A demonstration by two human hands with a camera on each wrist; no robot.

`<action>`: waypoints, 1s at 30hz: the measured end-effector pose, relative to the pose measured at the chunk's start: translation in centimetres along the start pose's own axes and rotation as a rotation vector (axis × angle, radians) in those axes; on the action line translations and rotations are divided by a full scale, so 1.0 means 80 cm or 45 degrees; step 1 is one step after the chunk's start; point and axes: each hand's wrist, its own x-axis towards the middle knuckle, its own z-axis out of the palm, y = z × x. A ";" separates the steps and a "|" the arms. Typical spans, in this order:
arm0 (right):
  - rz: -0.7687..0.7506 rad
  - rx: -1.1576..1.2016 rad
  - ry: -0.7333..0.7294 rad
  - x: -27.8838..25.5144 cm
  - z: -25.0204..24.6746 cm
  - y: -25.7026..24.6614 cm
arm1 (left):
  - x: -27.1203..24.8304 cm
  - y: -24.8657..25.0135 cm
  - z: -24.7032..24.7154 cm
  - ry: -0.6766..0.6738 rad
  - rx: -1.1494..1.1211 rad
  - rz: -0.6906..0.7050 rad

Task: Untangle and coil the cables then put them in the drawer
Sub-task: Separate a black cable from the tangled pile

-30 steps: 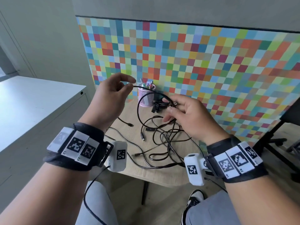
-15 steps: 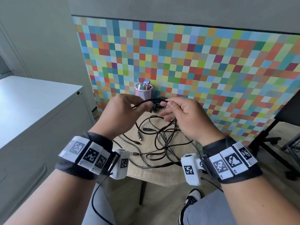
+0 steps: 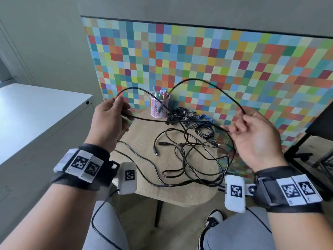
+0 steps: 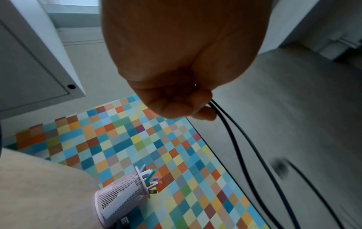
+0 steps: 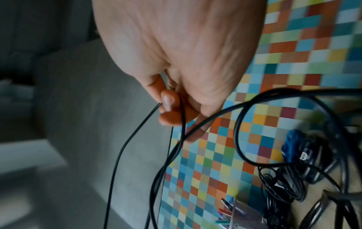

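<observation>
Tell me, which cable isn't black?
The blue cable, bunched at the back of the wooden table near the pink pen cup. The other cables, including the one both hands hold, are black.

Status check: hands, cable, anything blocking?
Left hand and right hand both grip one black cable, lifted. Tangle on table. Pen cup close behind.

No text, brand or number could be read anywhere. The only signs were black-and-white square code markers on the wrist bands [image 3: 84, 164] and on the white camera boxes [image 3: 235, 191]; their tiny print was too small to read.
</observation>
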 end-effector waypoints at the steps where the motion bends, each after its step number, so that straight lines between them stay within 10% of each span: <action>1: 0.019 0.011 0.023 0.000 -0.006 -0.001 | 0.001 0.000 0.000 0.037 -0.066 -0.021; 15: 0.237 -0.166 -0.102 -0.015 -0.028 0.007 | 0.005 -0.002 -0.017 -0.010 -0.217 -0.016; 21: 0.234 -0.208 -0.208 -0.027 -0.011 0.008 | -0.006 -0.015 -0.006 -0.177 0.716 0.182; 30: 0.033 -1.278 -0.420 -0.020 -0.038 0.000 | 0.030 0.035 -0.062 0.371 0.601 0.415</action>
